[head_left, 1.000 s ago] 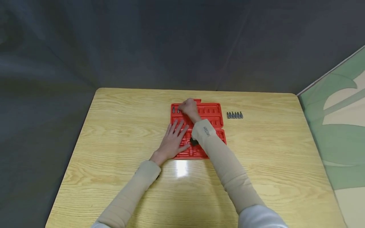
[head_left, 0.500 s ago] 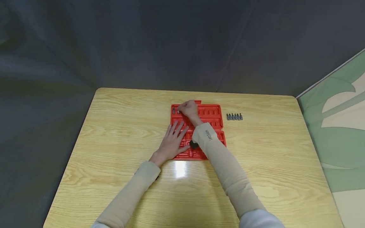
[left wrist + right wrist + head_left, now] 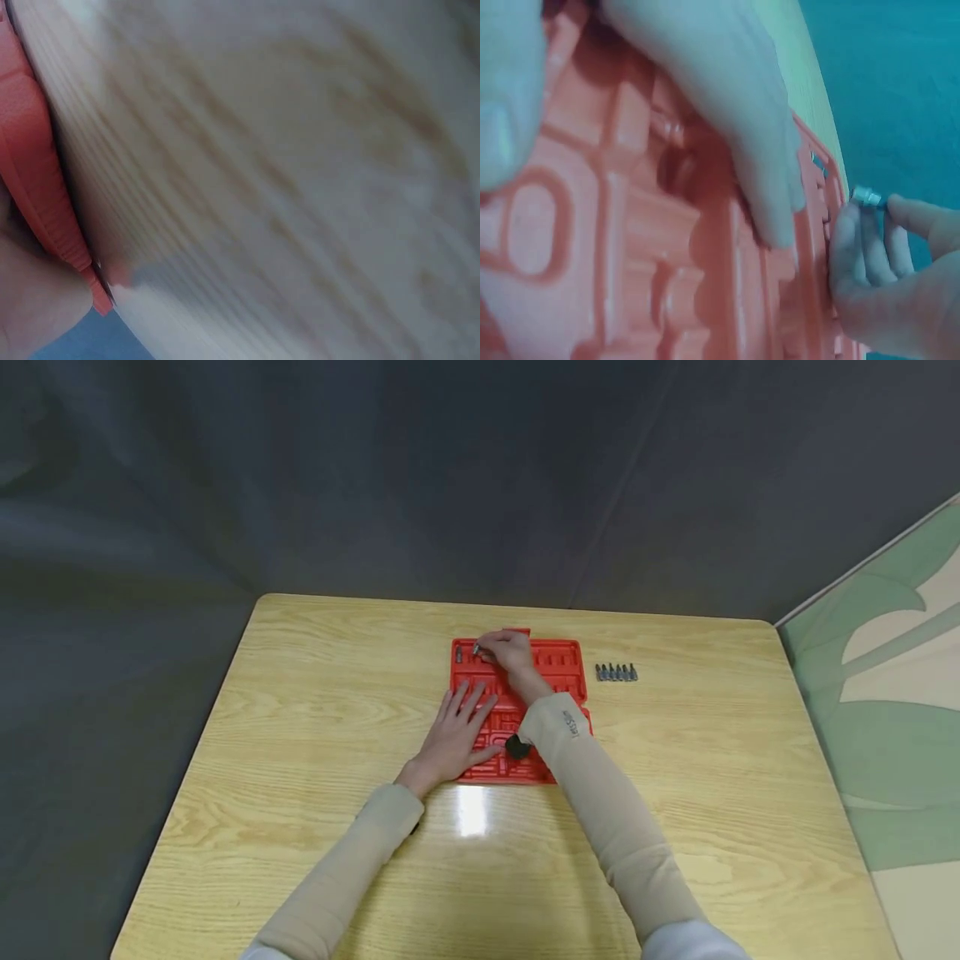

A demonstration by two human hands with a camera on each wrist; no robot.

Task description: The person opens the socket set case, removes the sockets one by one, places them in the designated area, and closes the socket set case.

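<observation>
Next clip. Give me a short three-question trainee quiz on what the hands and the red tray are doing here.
1. True or false: the left hand lies flat on the red tray.
2. What does the right hand pinch? A) a small metal bit B) a pen C) a coin
3. Where does the row of loose bits lie relative to the tray?

Key:
1. True.
2. A.
3. On the wooden table, just off the tray's right side, apart from it.

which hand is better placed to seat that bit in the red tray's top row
Right. The right hand already pinches a small metal bit over the far row of the red tray, while the left hand lies flat, steadying the tray.
</observation>
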